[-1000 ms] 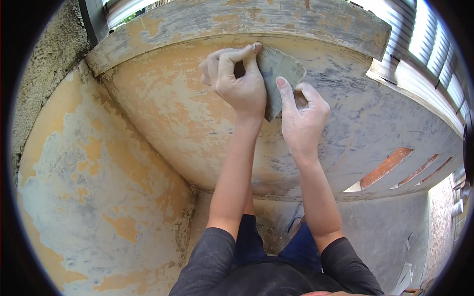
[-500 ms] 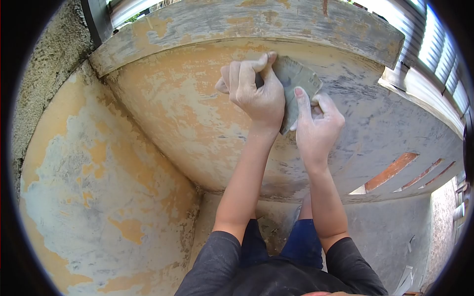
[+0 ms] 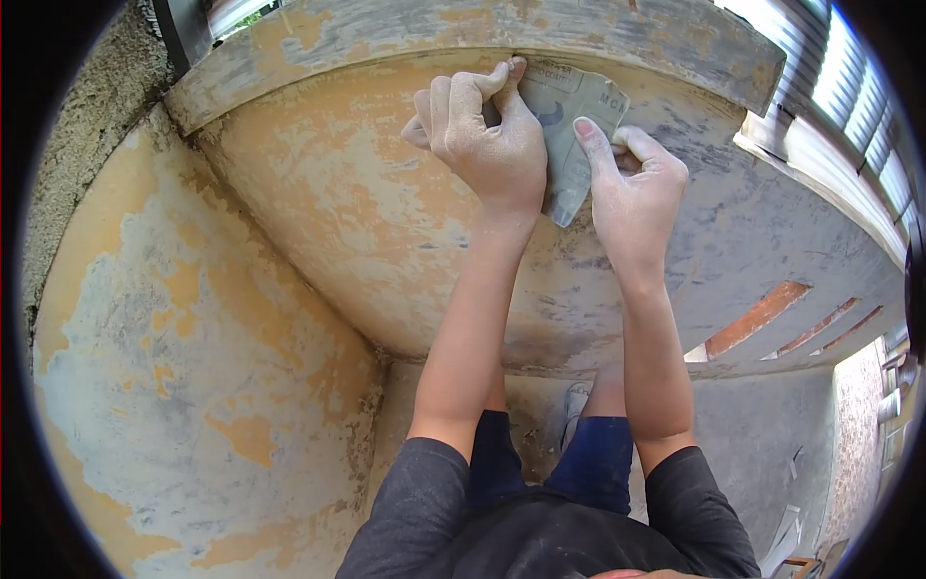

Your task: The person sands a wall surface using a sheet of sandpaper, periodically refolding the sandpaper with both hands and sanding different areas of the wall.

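A grey-green printed sheet, creased and with a ragged outline, is stretched between my two dusty hands in front of the patchy wall. My left hand pinches its upper left edge between thumb and finger, the other fingers curled. On the sheet's right edge, my right hand grips with the thumb in front and the fingers bent behind. Faded lettering shows along the sheet's top. Its lower end tapers to a narrow tip between my wrists.
A ledge runs along the wall's top. At the left a second patchy wall meets it in a corner. Slots with reddish sides pierce the wall low on the right. Paper scraps lie on the floor.
The sheet has been turned flatter to view, so its print shows more clearly. Both hands have shifted up in view since half a second ago, and the right hand sits slightly further right.
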`<control>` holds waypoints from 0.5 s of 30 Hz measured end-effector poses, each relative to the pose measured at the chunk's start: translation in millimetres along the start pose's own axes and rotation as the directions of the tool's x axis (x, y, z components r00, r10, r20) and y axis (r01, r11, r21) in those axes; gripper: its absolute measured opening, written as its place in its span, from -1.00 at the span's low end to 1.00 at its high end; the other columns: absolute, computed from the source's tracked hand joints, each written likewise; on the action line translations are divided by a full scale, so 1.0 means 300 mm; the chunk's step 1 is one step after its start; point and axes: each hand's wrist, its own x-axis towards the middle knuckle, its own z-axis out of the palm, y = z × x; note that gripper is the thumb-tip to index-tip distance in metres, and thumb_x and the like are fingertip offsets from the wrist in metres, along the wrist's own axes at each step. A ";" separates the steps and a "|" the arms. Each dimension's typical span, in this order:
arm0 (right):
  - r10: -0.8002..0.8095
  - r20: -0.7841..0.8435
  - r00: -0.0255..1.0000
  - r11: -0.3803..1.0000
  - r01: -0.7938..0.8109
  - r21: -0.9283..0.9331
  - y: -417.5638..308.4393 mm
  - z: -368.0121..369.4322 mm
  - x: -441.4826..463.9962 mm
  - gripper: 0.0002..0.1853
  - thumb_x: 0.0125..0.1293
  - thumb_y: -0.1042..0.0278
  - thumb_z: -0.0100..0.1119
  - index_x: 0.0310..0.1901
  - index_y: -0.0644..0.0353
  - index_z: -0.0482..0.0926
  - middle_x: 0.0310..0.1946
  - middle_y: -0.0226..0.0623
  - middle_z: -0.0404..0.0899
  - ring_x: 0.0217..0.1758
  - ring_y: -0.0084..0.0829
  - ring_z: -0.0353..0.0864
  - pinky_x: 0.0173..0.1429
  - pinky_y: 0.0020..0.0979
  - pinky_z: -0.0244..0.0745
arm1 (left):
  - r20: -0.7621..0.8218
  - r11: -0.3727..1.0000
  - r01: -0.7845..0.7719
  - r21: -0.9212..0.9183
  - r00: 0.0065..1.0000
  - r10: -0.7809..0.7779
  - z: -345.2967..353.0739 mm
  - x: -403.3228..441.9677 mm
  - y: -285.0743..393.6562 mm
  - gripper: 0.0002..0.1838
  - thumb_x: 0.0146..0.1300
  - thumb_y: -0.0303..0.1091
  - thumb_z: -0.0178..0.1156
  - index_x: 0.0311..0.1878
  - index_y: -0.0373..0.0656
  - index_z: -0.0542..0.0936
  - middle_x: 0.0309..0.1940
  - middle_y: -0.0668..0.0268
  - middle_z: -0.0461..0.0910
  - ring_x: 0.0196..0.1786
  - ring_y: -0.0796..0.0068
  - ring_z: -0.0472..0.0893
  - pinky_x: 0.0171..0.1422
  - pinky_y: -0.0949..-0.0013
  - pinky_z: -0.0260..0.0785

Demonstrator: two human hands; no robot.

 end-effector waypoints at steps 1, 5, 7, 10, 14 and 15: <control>0.008 0.023 1.000 1.000 -0.007 -0.026 0.011 -0.018 -0.023 -0.67 0.34 0.32 0.54 -0.36 0.46 0.67 -0.58 -0.15 0.62 -0.56 -0.49 0.37 -0.37 -0.33 0.37 | 0.030 1.000 -0.007 -0.009 1.000 0.007 -0.015 -0.027 -0.003 -0.76 0.13 -0.54 0.55 -0.42 -0.04 0.63 -0.47 0.45 0.55 -0.27 0.40 0.50 0.07 0.25 0.12; -0.031 -0.017 0.999 0.999 0.030 -0.024 0.069 -0.010 -0.056 -0.68 0.35 0.31 0.54 -0.35 0.45 0.68 -0.62 -0.16 0.61 -0.57 -0.50 0.37 -0.37 -0.35 0.36 | 0.072 1.000 0.013 -0.015 0.997 -0.012 -0.031 -0.062 -0.004 -0.77 0.13 -0.57 0.52 -0.43 -0.06 0.62 -0.47 0.44 0.58 -0.26 0.38 0.52 0.07 0.24 0.12; -0.030 -0.019 0.999 0.999 0.029 -0.026 0.024 0.004 -0.005 -0.68 0.34 0.33 0.54 -0.35 0.45 0.68 -0.63 -0.17 0.61 -0.57 -0.52 0.39 -0.37 -0.37 0.37 | 0.046 1.000 -0.005 -0.024 0.999 0.006 -0.002 0.009 0.003 -0.77 0.13 -0.56 0.52 -0.43 -0.06 0.62 -0.48 0.43 0.58 -0.27 0.38 0.52 0.07 0.24 0.12; 0.011 0.022 1.000 1.000 -0.011 -0.027 -0.012 -0.009 0.011 -0.69 0.33 0.35 0.55 -0.36 0.46 0.68 -0.62 -0.17 0.62 -0.56 -0.55 0.42 -0.36 -0.39 0.38 | 0.039 0.999 -0.007 -0.035 0.999 0.009 -0.003 0.015 -0.008 -0.78 0.12 -0.58 0.52 -0.42 -0.07 0.64 -0.49 0.42 0.58 -0.29 0.36 0.51 0.07 0.24 0.12; 0.025 0.025 0.999 1.000 -0.025 -0.003 0.071 -0.018 -0.063 -0.68 0.34 0.34 0.55 -0.38 0.46 0.67 -0.62 -0.21 0.61 -0.56 -0.56 0.39 -0.36 -0.38 0.36 | 0.081 0.999 0.008 -0.040 0.997 -0.005 -0.060 -0.063 -0.010 -0.79 0.12 -0.59 0.51 -0.42 -0.07 0.66 -0.50 0.41 0.57 -0.30 0.36 0.52 0.07 0.26 0.13; 0.079 0.029 0.996 0.997 -0.080 0.018 0.061 -0.012 -0.065 -0.66 0.35 0.32 0.54 -0.38 0.47 0.65 -0.63 -0.24 0.59 -0.57 -0.55 0.29 -0.38 -0.36 0.33 | 0.122 0.999 0.047 -0.015 0.992 -0.045 -0.072 -0.060 0.003 -0.80 0.12 -0.59 0.51 -0.42 -0.07 0.66 -0.50 0.40 0.58 -0.29 0.35 0.53 0.08 0.26 0.14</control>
